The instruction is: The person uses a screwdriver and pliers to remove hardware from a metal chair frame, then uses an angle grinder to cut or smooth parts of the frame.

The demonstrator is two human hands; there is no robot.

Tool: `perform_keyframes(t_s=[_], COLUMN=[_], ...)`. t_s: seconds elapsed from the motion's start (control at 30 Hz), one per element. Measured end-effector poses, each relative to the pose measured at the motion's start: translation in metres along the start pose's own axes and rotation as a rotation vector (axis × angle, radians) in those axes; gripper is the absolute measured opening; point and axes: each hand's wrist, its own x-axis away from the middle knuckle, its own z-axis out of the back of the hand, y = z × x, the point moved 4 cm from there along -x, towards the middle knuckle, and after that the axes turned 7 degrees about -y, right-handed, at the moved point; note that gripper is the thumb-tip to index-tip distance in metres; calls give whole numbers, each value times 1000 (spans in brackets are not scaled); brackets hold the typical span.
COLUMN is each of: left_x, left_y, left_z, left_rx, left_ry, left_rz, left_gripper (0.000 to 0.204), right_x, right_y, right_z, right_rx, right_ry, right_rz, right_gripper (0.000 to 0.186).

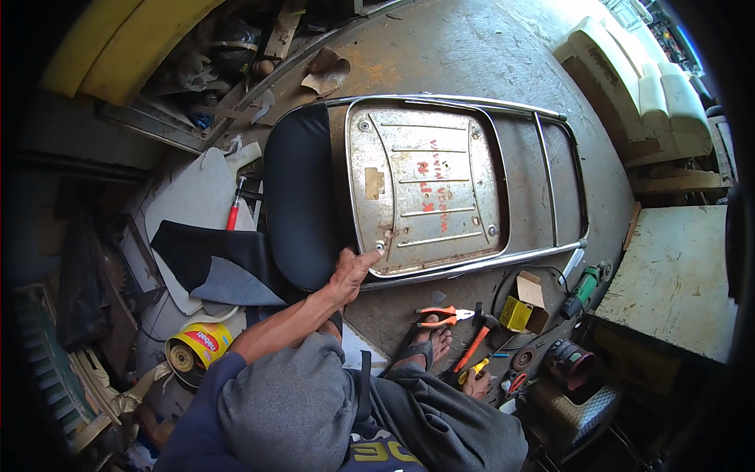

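A chair lies on the floor with a black padded section (303, 189), chrome tube frame (539, 177) and worn metal plate (425, 189) marked in red paint. My left hand (352, 274) grips the plate's lower left corner, fingertips beside a small fitting (380, 246). Down by my bare, sandalled foot (432, 338), my right hand (476, 382) holds a yellow-handled tool (475, 370). Close to it lie orange-handled pliers (448, 315), a hammer (472, 346) and red-handled scissors (516, 383).
An angle grinder (580, 295), yellow box (519, 311) and metal-topped bench (668, 275) are on the right. A cream sofa (661, 106) stands behind. Black fabric (189, 252), a red-handled clamp (234, 212) and yellow tin (197, 346) lie left. Clutter (236, 47) lines the upper left.
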Motion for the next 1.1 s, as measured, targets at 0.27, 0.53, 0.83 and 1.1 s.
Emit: perform_keyframes(t_s=[0.27, 0.53, 0.83, 1.1], left_x=[6, -7, -11, -13], left_y=[12, -19, -36, -41], left_z=[-1, 7, 10, 13], left_rx=[8, -86, -270, -271], left_ry=[-41, 20, 178, 137], left_rz=[-30, 35, 39, -35], left_gripper=[52, 44, 38, 41], right_x=[58, 116, 145, 151], right_y=[-108, -375, -452, -466], right_z=[85, 140, 77, 67], right_rx=[-124, 526, 821, 882], right_ry=[-41, -468, -509, -531], right_rz=[295, 1067, 1286, 1255], right_gripper=[36, 43, 42, 42])
